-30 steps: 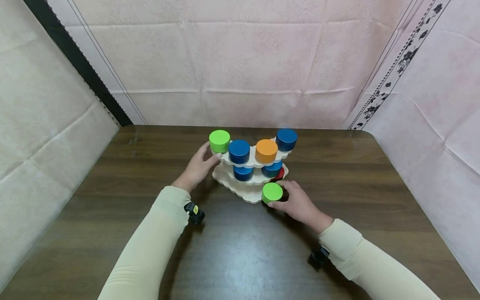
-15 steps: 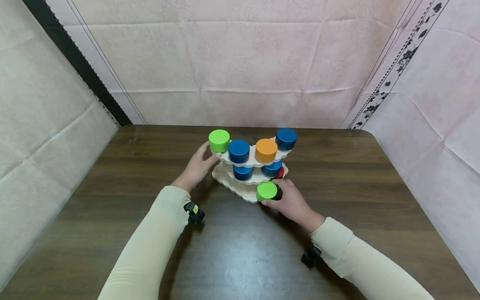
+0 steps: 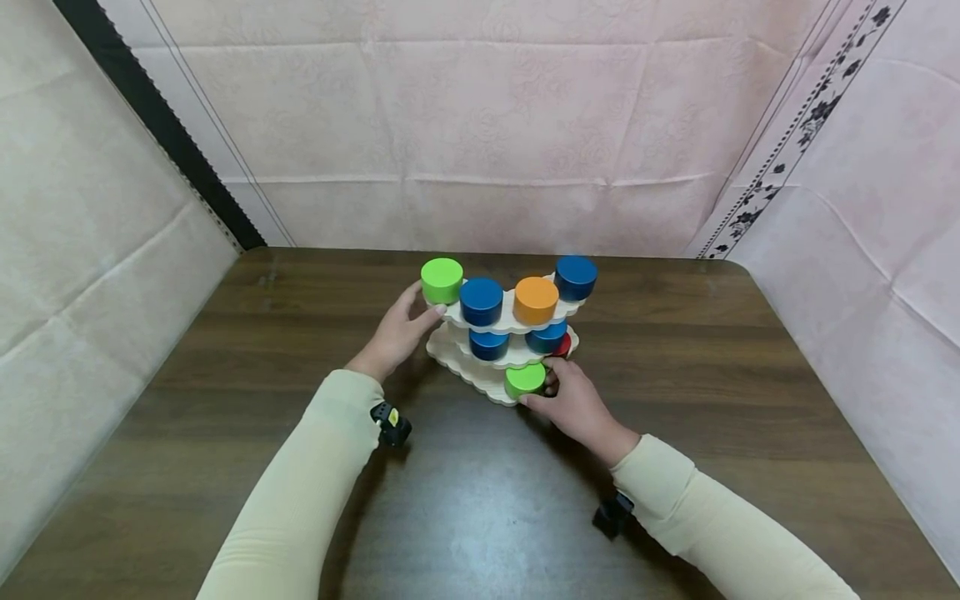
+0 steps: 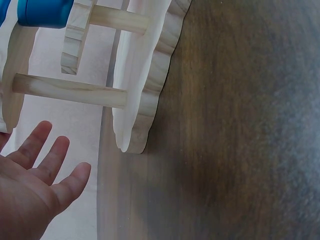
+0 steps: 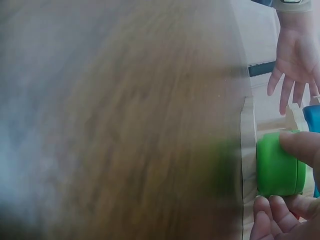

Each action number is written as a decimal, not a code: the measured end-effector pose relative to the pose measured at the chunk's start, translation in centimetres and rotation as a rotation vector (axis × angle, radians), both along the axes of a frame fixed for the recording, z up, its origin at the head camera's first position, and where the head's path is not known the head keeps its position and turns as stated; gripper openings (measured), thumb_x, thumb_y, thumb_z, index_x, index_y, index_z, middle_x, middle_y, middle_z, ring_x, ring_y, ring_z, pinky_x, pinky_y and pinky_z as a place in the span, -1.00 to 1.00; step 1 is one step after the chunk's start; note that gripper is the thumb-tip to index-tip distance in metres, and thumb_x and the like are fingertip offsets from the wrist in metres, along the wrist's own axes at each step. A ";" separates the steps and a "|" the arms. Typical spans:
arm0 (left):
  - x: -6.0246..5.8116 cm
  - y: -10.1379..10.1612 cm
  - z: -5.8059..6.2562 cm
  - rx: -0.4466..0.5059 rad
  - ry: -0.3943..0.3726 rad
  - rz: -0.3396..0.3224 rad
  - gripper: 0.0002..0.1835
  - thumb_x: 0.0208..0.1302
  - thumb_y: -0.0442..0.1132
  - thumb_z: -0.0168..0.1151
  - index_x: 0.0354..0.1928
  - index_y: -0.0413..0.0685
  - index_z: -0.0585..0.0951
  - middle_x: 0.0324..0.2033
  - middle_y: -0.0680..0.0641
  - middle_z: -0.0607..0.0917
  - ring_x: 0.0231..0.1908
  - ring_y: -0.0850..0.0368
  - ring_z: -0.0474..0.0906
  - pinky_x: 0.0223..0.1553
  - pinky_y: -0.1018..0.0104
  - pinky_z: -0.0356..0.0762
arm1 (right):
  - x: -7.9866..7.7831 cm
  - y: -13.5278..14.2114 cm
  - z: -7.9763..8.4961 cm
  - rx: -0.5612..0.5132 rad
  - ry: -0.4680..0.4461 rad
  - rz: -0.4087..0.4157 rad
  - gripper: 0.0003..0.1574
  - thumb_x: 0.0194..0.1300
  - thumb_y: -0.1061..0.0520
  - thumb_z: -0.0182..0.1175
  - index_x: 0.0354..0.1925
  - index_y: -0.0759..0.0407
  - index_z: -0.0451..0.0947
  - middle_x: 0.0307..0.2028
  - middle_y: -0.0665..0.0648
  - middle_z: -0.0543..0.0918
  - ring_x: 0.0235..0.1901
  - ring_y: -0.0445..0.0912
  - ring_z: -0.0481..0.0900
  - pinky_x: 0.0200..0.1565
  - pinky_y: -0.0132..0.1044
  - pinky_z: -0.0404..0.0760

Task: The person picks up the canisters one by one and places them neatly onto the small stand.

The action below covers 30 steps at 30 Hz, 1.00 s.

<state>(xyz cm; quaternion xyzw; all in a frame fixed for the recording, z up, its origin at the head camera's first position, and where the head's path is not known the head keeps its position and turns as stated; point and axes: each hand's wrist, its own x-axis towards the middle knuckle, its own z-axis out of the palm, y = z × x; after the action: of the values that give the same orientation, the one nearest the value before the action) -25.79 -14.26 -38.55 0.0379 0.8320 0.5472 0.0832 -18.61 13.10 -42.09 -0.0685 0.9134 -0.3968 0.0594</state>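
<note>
A wooden tiered stand (image 3: 459, 357) with scalloped edges bears several round containers. My left hand (image 3: 395, 331) holds the left end of its top tier between thumb and forefinger, close to a green container (image 3: 442, 280). In the left wrist view, the other fingers (image 4: 56, 156) spread out beside the stand. My right hand (image 3: 576, 408) grips a second green round container (image 5: 278, 165) by its sides, thumb opposite the fingers. This container is at the front of the bottom tier; in the right wrist view its base is against the tier board.
A blue container (image 3: 481, 301), an orange one (image 3: 536, 300) and another blue one (image 3: 576, 277) sit on the top tier. Below are two blue containers and a partly hidden red one (image 3: 560, 344). The brown table (image 3: 300, 325) meets hanging pale cloths (image 3: 480, 125) at its edges.
My right hand has carried the green container leftward, from the bottom tier's right front edge further in over the tier. My left hand has stayed at the top tier.
</note>
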 end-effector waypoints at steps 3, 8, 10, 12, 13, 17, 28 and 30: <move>0.0 0.0 0.0 0.002 0.000 -0.002 -0.19 0.37 0.18 0.08 0.52 0.14 0.00 0.43 -0.12 0.19 0.39 -0.12 0.16 0.33 -0.18 0.16 | 0.0 -0.1 0.0 -0.023 -0.018 -0.006 -0.24 0.16 0.12 0.39 0.22 0.39 0.34 -0.15 0.22 0.51 -0.19 0.04 0.43 -0.17 -0.22 0.55; 0.0 0.0 0.0 0.002 0.000 -0.001 -0.21 0.37 0.17 0.08 0.51 0.16 0.02 0.42 -0.11 0.21 0.38 -0.12 0.17 0.33 -0.17 0.17 | -0.1 -0.3 -0.1 -0.069 -0.053 -0.012 -0.33 0.22 0.16 0.33 0.21 0.36 0.33 -0.12 0.24 0.55 -0.21 0.02 0.47 -0.21 -0.25 0.58; 0.0 0.0 0.0 0.000 0.001 -0.004 -0.21 0.37 0.17 0.08 0.51 0.15 0.01 0.42 -0.12 0.21 0.38 -0.13 0.17 0.32 -0.18 0.17 | -0.1 -0.4 -0.2 -0.077 -0.056 -0.016 -0.38 0.24 0.16 0.31 0.18 0.34 0.34 -0.13 0.23 0.55 -0.23 0.01 0.48 -0.23 -0.27 0.57; 0.0 0.0 0.0 0.002 -0.002 0.001 -0.21 0.37 0.17 0.08 0.51 0.17 0.02 0.42 -0.12 0.22 0.37 -0.12 0.18 0.32 -0.18 0.17 | -0.2 -0.5 -0.3 -0.082 -0.056 -0.020 -0.43 0.26 0.15 0.30 0.14 0.33 0.36 -0.14 0.23 0.55 -0.24 0.00 0.48 -0.25 -0.28 0.56; 0.0 0.0 0.0 0.004 -0.001 0.001 -0.21 0.37 0.17 0.08 0.51 0.17 0.02 0.41 -0.12 0.22 0.37 -0.12 0.18 0.32 -0.18 0.18 | -0.2 -0.5 -0.4 -0.083 -0.052 -0.020 -0.46 0.27 0.15 0.29 0.13 0.33 0.36 -0.15 0.22 0.55 -0.25 0.00 0.48 -0.25 -0.28 0.56; 0.0 0.0 -0.1 0.011 0.002 0.002 -0.21 0.36 0.18 0.08 0.51 0.17 0.03 0.40 -0.11 0.24 0.36 -0.11 0.20 0.32 -0.17 0.19 | -0.2 -0.6 -0.4 -0.081 -0.052 -0.030 -0.51 0.28 0.15 0.27 0.08 0.32 0.37 -0.17 0.22 0.55 -0.29 -0.01 0.47 -0.29 -0.29 0.54; 0.5 -0.1 0.5 -0.051 -0.001 -0.009 -0.18 0.34 0.23 0.06 0.52 0.23 -0.01 0.44 -0.05 0.19 0.38 -0.10 0.18 0.31 -0.18 0.19 | 0.2 0.5 0.4 -0.046 0.011 0.001 -0.47 0.29 0.16 0.26 0.16 0.36 0.40 -0.13 0.24 0.56 -0.22 0.03 0.46 -0.20 -0.23 0.56; 0.5 -0.1 0.6 -0.062 -0.002 -0.012 -0.19 0.35 0.23 0.06 0.52 0.23 -0.01 0.44 -0.06 0.18 0.38 -0.11 0.17 0.31 -0.19 0.19 | 0.3 1.1 0.6 -0.027 0.034 -0.002 -0.47 0.30 0.16 0.25 0.17 0.35 0.41 -0.12 0.25 0.55 -0.20 0.04 0.46 -0.18 -0.20 0.57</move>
<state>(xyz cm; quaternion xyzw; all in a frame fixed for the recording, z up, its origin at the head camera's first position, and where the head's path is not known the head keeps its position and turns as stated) -25.26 -14.35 -37.96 0.0396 0.8483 0.5207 0.0882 -18.34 14.24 -41.49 -0.0752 0.9089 -0.4079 0.0424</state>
